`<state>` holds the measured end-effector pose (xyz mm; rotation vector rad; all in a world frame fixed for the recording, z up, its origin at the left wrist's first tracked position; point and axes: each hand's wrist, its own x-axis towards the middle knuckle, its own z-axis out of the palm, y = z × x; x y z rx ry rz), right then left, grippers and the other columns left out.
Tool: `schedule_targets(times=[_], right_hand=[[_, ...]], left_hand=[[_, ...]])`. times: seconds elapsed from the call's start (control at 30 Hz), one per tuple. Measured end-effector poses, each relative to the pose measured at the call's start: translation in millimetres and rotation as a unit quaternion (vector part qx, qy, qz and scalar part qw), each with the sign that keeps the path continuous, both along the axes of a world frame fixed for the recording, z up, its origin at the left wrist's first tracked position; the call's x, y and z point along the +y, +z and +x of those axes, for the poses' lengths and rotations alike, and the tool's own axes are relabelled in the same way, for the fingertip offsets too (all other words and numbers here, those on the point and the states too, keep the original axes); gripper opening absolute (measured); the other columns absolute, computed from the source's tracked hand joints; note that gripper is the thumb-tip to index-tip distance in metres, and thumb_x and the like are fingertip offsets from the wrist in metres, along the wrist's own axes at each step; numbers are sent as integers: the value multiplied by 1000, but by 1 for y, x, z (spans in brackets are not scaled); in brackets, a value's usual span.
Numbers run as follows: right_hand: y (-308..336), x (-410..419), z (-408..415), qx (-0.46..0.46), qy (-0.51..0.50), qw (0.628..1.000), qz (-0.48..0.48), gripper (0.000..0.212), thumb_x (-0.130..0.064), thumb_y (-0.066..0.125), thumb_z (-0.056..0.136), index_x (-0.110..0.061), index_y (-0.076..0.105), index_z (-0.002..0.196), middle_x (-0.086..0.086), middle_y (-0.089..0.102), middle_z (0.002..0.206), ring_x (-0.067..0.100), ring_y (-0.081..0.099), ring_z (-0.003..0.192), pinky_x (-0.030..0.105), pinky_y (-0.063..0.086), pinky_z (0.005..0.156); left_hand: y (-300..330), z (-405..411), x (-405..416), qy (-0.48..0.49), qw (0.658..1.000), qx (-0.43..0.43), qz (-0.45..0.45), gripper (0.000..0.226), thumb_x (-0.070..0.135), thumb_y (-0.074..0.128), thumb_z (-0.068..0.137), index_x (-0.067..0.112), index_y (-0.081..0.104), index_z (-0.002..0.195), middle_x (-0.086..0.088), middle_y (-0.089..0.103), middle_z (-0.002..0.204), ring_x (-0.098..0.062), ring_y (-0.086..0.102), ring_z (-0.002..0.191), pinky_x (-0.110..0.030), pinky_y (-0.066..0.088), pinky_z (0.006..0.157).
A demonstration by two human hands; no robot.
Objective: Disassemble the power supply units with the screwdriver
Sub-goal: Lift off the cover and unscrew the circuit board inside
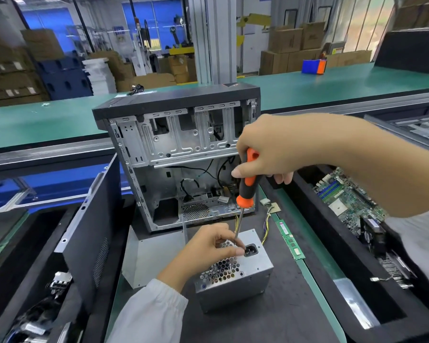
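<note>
Dark mat [270,318] on green worktop [315,273], warehouse room with stacked boxes [286,40] behind. Power supply [235,276] at mat centre, long axis toward near edge, steadied by left hand [208,246] gripping shaft. Screwdriver [244,194] near-upright, tip down onto power supply, handle gripped in right hand [270,149].

A silver power supply unit [234,271] is lying on the dark worktop [270,318] just in front of an open computer case [176,154]. The right hand [273,149] is gripping the orange-and-black handle of a screwdriver [245,186], whose shaft is slanting down to the unit's top face. The left hand [206,251] is resting on the perforated grille, its fingers [229,240] pinching the shaft near the tip, beside the black power socket [250,250]. A green memory module [290,240] is lying to the right, and a motherboard [349,199] is sitting in a black tray [382,315] beyond it.
</note>
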<state>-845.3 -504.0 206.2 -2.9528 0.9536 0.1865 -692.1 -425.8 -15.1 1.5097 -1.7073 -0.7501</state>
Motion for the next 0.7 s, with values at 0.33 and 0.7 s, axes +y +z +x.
schedule_targets(times=[0.33,0.7], right_hand=[[-11,-12,3,-109,-32,992,60,42,-52,52,91,-11,57,84,-3,65,48,10,65,43,28,56,63],[-133,-26,22,-348,-121,894,254,26,-44,60,89,-18,63,84,5,66,53,16,65,46,21,50,47]], left_hand=[[-9,37,36,214,964,159,-1,35,17,43,103,10,65,76,8,40,51,-5,36,45,-13,31,46],[-94,96,145,338,922,-14,187,35,-8,41,96,13,66,80,1,53,66,-8,46,58,-17,35,56]])
